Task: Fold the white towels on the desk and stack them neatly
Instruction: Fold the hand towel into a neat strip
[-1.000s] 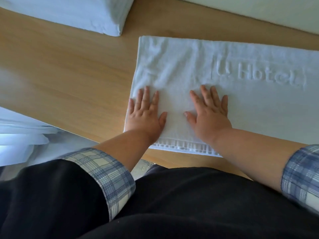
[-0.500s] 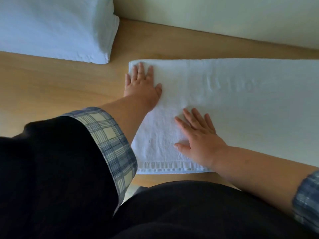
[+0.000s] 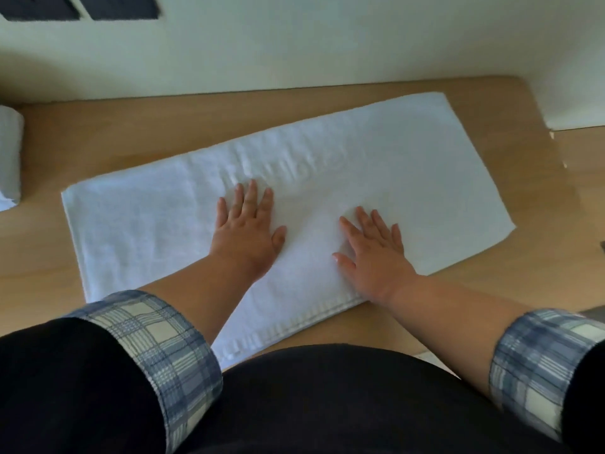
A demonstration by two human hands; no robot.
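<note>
Left hand (image 3: 247,231) flat, fingers straight, palm down on middle of white towel (image 3: 409,165), gripping nothing. Right hand (image 3: 373,253) likewise, just beside it. Towel spread lengthwise on wooden desk (image 3: 131,136), slightly angled. Folded towels (image 3: 9,152) at left edge.

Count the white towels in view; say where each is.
2. One flat towel lies on the desk under the left hand and right hand; a folded towel sits at the left edge, cropped, so more may be hidden.
</note>
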